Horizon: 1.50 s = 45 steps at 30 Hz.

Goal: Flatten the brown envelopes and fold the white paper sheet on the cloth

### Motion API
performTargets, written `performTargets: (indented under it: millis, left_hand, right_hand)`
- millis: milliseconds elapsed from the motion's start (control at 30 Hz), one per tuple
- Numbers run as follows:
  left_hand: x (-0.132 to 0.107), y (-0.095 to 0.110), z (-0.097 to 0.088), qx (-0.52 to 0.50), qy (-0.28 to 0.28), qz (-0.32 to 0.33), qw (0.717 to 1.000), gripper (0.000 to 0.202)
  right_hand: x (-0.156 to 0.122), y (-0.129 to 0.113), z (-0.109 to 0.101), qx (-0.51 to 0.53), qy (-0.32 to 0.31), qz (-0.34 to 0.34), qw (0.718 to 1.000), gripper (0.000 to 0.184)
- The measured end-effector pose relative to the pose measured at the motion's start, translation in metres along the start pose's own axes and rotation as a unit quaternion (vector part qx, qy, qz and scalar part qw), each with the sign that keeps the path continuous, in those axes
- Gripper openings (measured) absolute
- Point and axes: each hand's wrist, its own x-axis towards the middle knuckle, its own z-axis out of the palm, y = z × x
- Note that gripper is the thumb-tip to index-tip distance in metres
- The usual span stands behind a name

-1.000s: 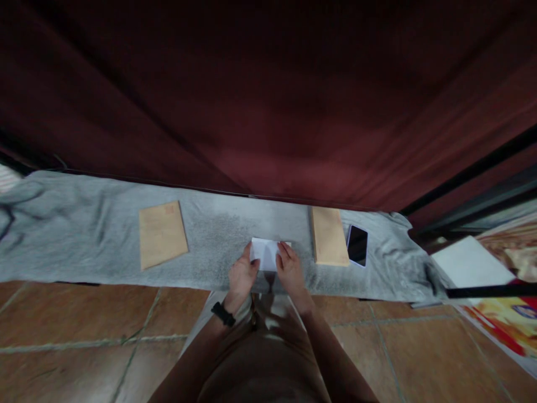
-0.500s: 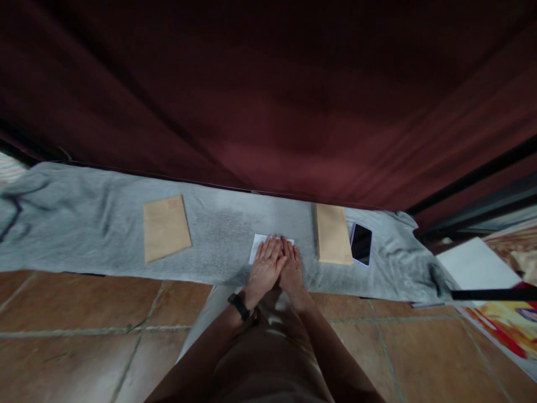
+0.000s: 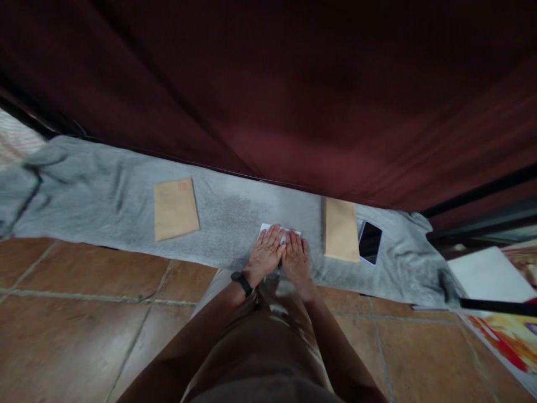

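While the flattened left hand (image 3: 264, 254) and right hand (image 3: 297, 257), fingers extended, partly cover a white rectangular paper (image 3: 264, 227) on soft grey cloth (image 3: 226, 215), uneven pressure could crease it.

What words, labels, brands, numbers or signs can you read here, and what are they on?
No text is legible.
Brown envelope on the left: reddish mark near its top right corner, too small to read.
Colourful printed sheet at the right edge: blue patch, too blurred to read.
White paper under both hands: no writing visible on the part that shows.
Phone: dark screen, no readable text.
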Motion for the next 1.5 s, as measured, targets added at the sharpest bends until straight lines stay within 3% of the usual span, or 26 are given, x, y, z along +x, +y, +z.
performTargets:
  millis: [267, 500, 767, 967, 1200, 1333, 1500]
  left_hand:
    - [-0.004, -0.012, -0.013, 0.013, -0.035, 0.009, 0.999, 0.055]
    - [-0.005, -0.02, -0.023, 0.011, -0.057, 0.025, 0.998, 0.059]
    - [-0.008, -0.02, -0.026, -0.007, -0.069, 0.002, 0.998, 0.061]
    - [-0.005, -0.017, -0.028, -0.012, -0.084, -0.001, 0.996, 0.062]
    - [-0.008, -0.016, -0.03, -0.042, -0.071, -0.01, 0.997, 0.062]
    - [-0.013, -0.022, -0.026, -0.045, -0.039, 0.005, 0.998, 0.061]
    - [-0.014, -0.025, -0.024, 0.009, -0.039, 0.002, 0.999, 0.062]
  right_hand:
    - [-0.008, 0.013, 0.001, -0.002, 0.036, 0.016, 0.999, 0.055]
    - [-0.019, 0.037, 0.002, -0.015, 0.031, 0.017, 0.999, 0.055]
    - [-0.023, 0.045, 0.001, -0.004, 0.028, 0.025, 0.999, 0.055]
    - [-0.015, 0.029, -0.005, 0.033, 0.05, 0.032, 0.998, 0.054]
    - [-0.006, -0.007, -0.006, 0.058, -0.013, -0.04, 0.997, 0.052]
    - [-0.008, -0.008, -0.004, 0.032, -0.008, -0.022, 0.999, 0.054]
    - [-0.01, 0.002, -0.002, 0.014, 0.006, 0.0, 1.0, 0.058]
